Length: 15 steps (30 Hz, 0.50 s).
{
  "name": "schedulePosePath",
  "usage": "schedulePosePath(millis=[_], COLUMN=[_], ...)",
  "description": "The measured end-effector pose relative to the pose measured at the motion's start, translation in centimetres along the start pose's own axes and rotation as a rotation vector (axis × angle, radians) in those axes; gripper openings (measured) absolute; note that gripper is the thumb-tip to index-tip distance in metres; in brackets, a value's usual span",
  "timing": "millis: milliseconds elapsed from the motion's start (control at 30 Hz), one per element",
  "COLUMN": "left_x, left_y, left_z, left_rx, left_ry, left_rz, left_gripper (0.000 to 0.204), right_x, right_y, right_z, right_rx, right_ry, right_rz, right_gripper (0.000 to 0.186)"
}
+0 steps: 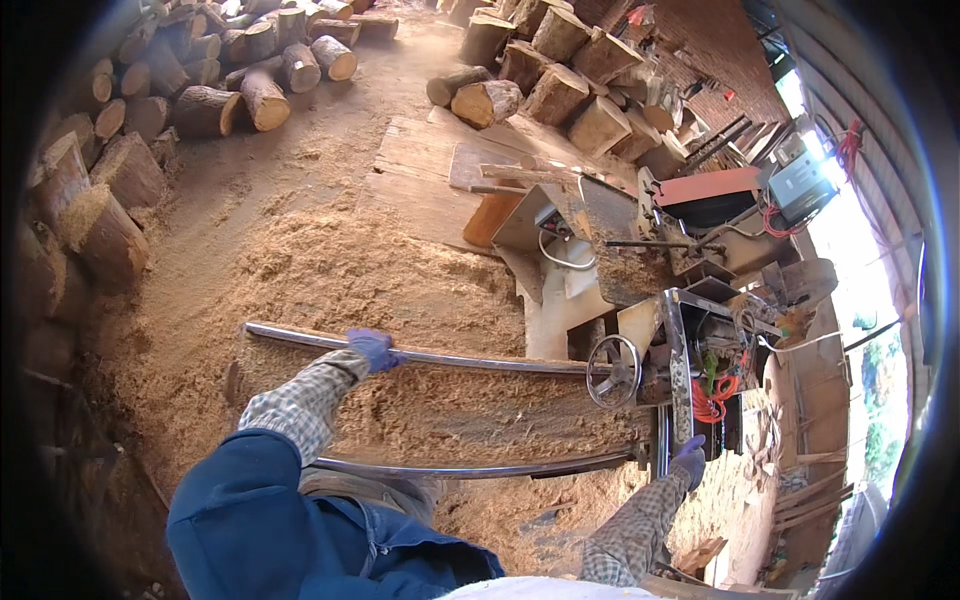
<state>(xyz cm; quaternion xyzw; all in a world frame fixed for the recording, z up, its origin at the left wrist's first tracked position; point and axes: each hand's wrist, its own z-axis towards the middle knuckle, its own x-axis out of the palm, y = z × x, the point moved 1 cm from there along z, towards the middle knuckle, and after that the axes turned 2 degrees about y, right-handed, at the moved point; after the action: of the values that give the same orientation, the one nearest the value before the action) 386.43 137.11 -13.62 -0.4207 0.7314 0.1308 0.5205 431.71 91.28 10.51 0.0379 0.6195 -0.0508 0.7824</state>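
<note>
Two long shiny metal rails [480, 358] run left to right over a bed of sawdust toward a saw machine [680, 345] on the right. My left hand [373, 351], in a purple glove, is closed over the far rail. Reaching out to the right, my right hand [690, 462], gloved the same way, is closed at the near end of the machine's upright metal frame [682, 395]; its fingers are partly hidden. A spoked handwheel [613, 371] sits on the machine's left side, between my two hands. Coiled orange cable [714, 400] hangs just beyond my right hand.
Cut logs [265, 98] are piled at the far left, with more log sections [555, 95] at the back. Wooden boards [420, 190] lie on the sawdust-covered ground. A grey electrical box [800, 185] with red wires stands at the far right. Wood scraps [810, 505] lie near right.
</note>
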Motion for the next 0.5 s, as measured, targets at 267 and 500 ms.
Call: schedulePosePath(millis=[267,500], left_x=[-6.5,-12.0], left_y=[-19.7,-28.0], left_z=[-3.4,-4.4], left_rx=[0.925,1.288], left_ry=[-0.455,-0.674], left_rz=[0.056,0.228], left_gripper=[0.063,0.043], right_x=[-1.6,-5.0], right_y=[2.4,5.9], right_z=[-10.3,-21.9], right_rx=[-0.281,-0.335], right_ry=[-0.046,-0.171], right_rz=[0.065,0.233], right_gripper=[0.068,0.059])
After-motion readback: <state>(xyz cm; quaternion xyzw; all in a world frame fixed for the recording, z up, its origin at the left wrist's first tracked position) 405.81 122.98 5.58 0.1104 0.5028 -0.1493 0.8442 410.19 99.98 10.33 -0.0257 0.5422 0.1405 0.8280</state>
